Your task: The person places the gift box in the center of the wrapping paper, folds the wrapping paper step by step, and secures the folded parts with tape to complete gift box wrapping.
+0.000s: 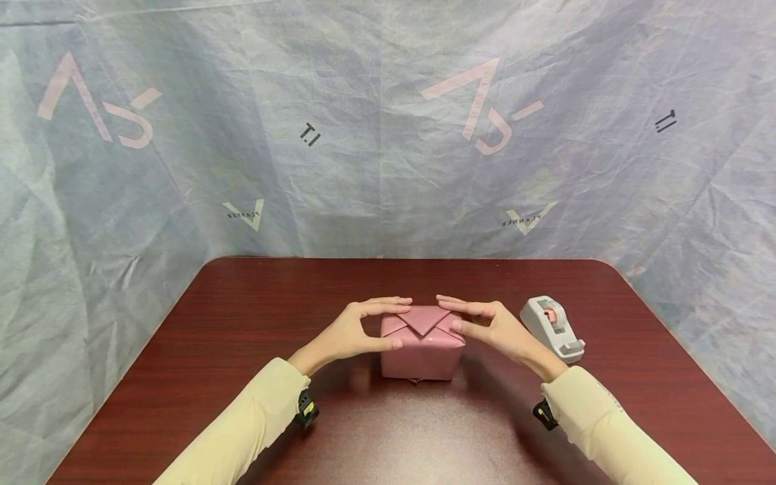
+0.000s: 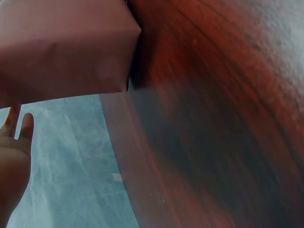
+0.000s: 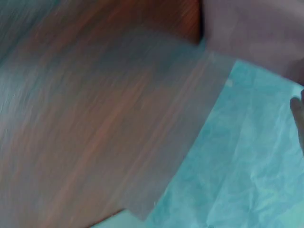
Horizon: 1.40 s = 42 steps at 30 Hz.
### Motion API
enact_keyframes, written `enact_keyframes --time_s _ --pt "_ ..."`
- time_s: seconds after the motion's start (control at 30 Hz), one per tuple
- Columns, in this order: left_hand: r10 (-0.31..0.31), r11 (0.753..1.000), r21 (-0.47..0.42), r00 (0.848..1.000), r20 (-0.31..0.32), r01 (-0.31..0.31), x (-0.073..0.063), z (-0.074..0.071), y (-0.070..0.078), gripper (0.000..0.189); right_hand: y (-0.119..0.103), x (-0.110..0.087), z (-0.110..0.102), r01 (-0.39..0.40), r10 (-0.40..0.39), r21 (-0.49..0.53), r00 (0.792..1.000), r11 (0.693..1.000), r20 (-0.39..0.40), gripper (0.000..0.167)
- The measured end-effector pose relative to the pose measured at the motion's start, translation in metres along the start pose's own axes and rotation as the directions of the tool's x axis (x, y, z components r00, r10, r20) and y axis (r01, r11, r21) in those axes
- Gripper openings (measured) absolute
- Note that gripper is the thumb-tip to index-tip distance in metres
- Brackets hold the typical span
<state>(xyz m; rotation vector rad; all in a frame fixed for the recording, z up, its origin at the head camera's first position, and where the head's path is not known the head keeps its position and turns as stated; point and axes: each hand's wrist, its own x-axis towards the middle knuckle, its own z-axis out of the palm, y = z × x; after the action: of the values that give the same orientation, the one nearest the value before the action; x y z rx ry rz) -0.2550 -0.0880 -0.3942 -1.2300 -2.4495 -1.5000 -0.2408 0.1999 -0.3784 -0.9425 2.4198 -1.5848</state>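
A small box wrapped in pink paper point(image 1: 422, 360) sits near the middle of the table, a pointed triangular flap point(image 1: 422, 318) folded over its top. From the left, my left hand point(image 1: 348, 331) holds it, with the thumb on the front face and the fingers along the far top edge. My right hand point(image 1: 494, 329) grips the opposite side, thumb on the top near the right edge and fingers at the back. Close up in the left wrist view, a lower corner of the box point(image 2: 71, 66) shows beside two fingertips. Only a sliver of the right hand point(image 3: 299, 114) appears in the right wrist view.
A white tape dispenser point(image 1: 553, 329) with a roll of tape stands on the dark red wood table point(image 1: 273, 289), just right of my right hand. Grey printed cloth point(image 1: 376, 168) hangs behind the table and along its sides.
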Motion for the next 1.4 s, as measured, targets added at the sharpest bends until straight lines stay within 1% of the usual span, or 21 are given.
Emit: enact_keyframes --time_s 0.07,0.13,0.2,0.27,0.37,0.43,0.5,0.53,0.6,0.67,0.73,0.77,0.87,0.93,1.03,1.1,1.17,1.3,1.4 --pt "-0.001 1.0 0.016 1.0 -0.003 0.001 -0.001 0.0 0.001 0.05 0.001 -0.002 -0.003 0.044 -0.04 -0.076 0.998 0.996 0.055 0.05" --pt "0.009 0.999 0.04 1.0 -0.01 -0.008 -0.002 0.0 0.003 0.05 0.001 -0.003 -0.006 0.092 -0.081 -0.121 0.992 0.988 0.093 0.059" --pt "0.03 0.998 0.059 0.999 -0.019 -0.028 -0.003 -0.001 0.009 0.049 -0.001 -0.005 -0.007 0.126 -0.108 -0.178 0.988 0.976 0.108 0.066" --pt "0.051 0.996 0.072 0.998 -0.028 -0.048 -0.004 -0.001 0.019 0.048 -0.003 -0.007 -0.007 0.148 -0.127 -0.244 0.987 0.958 0.102 0.069" --pt "0.087 0.992 0.091 0.995 -0.044 -0.083 -0.004 -0.002 0.033 0.046 -0.005 -0.009 -0.006 0.195 -0.177 -0.36 0.981 0.912 0.083 0.066" --pt "0.118 0.988 0.102 0.992 -0.055 -0.112 -0.004 -0.003 0.038 0.044 -0.005 -0.01 -0.005 0.239 -0.227 -0.411 0.971 0.88 0.077 0.062" --pt "0.147 0.983 0.118 0.987 -0.062 -0.139 -0.004 -0.002 0.037 0.043 -0.005 -0.011 -0.004 0.284 -0.281 -0.454 0.957 0.845 0.076 0.058" --pt "0.166 0.979 0.13 0.984 -0.062 -0.157 -0.003 -0.001 0.033 0.042 -0.005 -0.011 -0.003 0.301 -0.301 -0.468 0.951 0.831 0.077 0.057" --pt "0.18 0.974 0.148 0.982 -0.055 -0.17 -0.003 0.0 0.026 0.043 -0.004 -0.012 -0.002 0.325 -0.332 -0.481 0.94 0.814 0.074 0.055" --pt "0.18 0.971 0.167 0.983 -0.032 -0.172 -0.003 0.001 0.017 0.046 -0.004 -0.012 -0.001 0.341 -0.353 -0.49 0.933 0.802 0.071 0.054" --pt "0.179 0.963 0.206 0.984 0.004 -0.176 -0.003 0.0 0.009 0.051 -0.005 -0.013 0.0 0.35 -0.366 -0.492 0.928 0.797 0.068 0.053" --pt "0.174 0.96 0.22 0.985 0.022 -0.174 -0.004 0.0 0.008 0.054 -0.005 -0.013 0.001 0.355 -0.372 -0.493 0.926 0.794 0.067 0.053" --pt "0.195 0.94 0.273 0.979 0.06 -0.204 -0.005 -0.001 0.004 0.058 -0.006 -0.013 0.002 0.362 -0.381 -0.499 0.922 0.787 0.069 0.051" --pt "0.211 0.926 0.305 0.975 0.067 -0.221 -0.005 -0.002 0.005 0.057 -0.007 -0.012 0.002 0.359 -0.379 -0.498 0.923 0.789 0.065 0.049" --pt "0.235 0.904 0.354 0.971 0.052 -0.237 -0.004 -0.001 0.006 0.053 -0.006 -0.008 0.001 0.345 -0.373 -0.503 0.927 0.792 0.048 0.046" --pt "0.235 0.893 0.385 0.971 0.042 -0.233 -0.002 -0.001 0.006 0.052 -0.006 -0.006 0.001 0.322 -0.355 -0.5 0.934 0.804 0.031 0.045" --pt "0.223 0.883 0.416 0.974 0.037 -0.218 -0.002 -0.001 0.006 0.051 -0.005 -0.003 0.001 0.299 -0.334 -0.491 0.942 0.818 0.018 0.043" --pt "0.21 0.858 0.468 0.976 0.059 -0.213 -0.002 -0.001 0.005 0.05 -0.005 -0.002 0.003 0.245 -0.274 -0.457 0.962 0.855 0.004 0.042" --pt "0.217 0.838 0.497 0.973 0.081 -0.228 -0.003 0.0 0.005 0.049 -0.006 -0.004 0.002 0.22 -0.242 -0.46 0.97 0.86 0.011 0.042"
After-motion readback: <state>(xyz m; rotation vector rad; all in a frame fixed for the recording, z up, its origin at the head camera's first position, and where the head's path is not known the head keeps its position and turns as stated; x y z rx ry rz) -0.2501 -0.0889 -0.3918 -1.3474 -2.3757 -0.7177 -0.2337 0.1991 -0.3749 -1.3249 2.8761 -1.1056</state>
